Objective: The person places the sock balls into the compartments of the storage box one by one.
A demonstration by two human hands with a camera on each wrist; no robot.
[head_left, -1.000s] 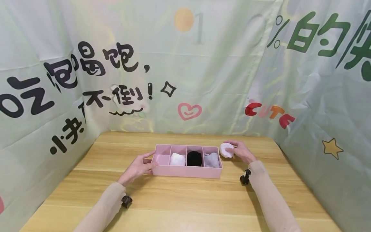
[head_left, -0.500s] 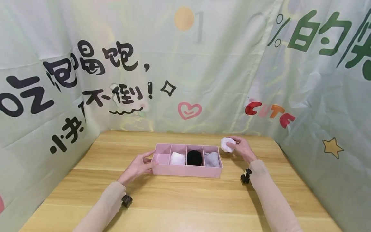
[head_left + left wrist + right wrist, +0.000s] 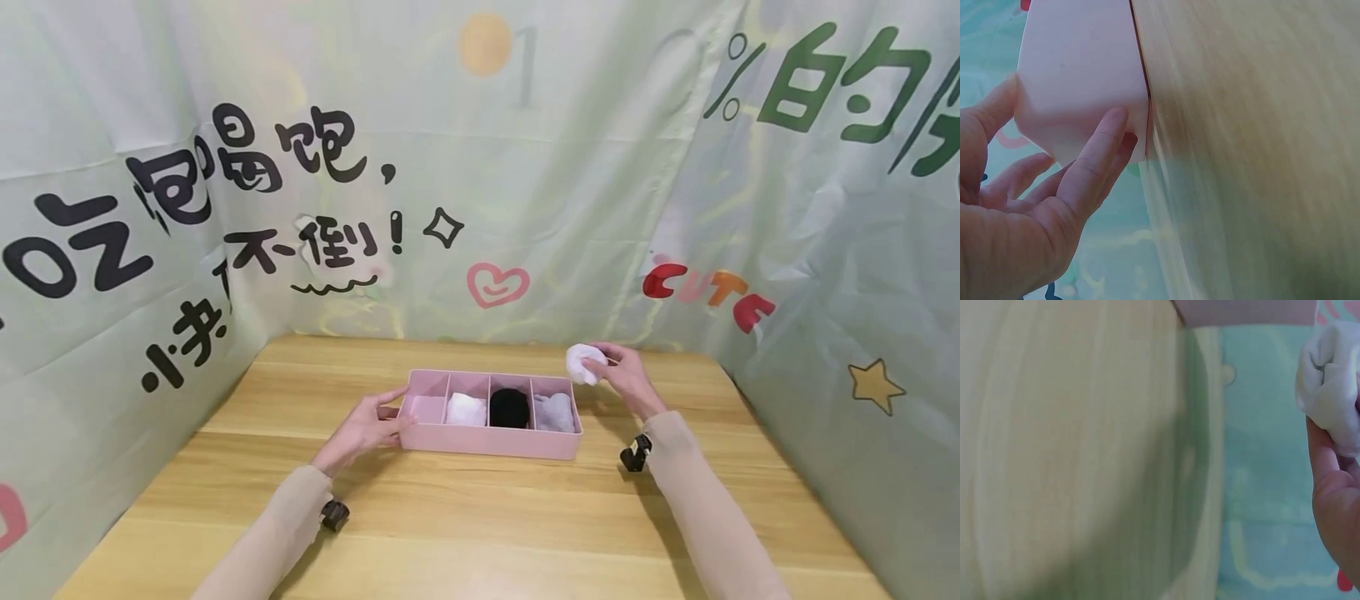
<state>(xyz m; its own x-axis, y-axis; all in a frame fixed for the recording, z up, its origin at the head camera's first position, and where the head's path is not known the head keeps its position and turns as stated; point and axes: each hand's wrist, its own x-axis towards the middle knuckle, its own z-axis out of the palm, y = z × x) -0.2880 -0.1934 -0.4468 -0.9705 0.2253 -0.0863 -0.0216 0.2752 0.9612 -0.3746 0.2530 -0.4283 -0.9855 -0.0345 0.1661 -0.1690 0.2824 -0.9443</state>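
A long pink divided box (image 3: 491,440) sits on the table in the head view. My left hand (image 3: 367,429) holds its left end, with fingers and thumb spread round the corner, as the left wrist view shows on the pale pink end wall (image 3: 1079,69). My right hand (image 3: 628,377) pinches a rolled-up white sock (image 3: 585,364) just above and beyond the box's right end. Its folds show in the right wrist view, where the rolled sock (image 3: 1332,387) hides some fingertips. The leftmost compartment is bare; beside it lie a white roll (image 3: 467,410), a black one (image 3: 509,408) and a grey one (image 3: 553,412).
The wooden table (image 3: 450,517) stretches in front of the box and to both sides. Printed cloth (image 3: 420,167) hangs behind it and along the left and right. A black device (image 3: 334,516) is strapped to the left wrist, another device (image 3: 636,454) to the right.
My right hand has raised the white sock from beside the box's right end, up and slightly toward the box. The left hand keeps its hold, and the head view has shifted slightly.
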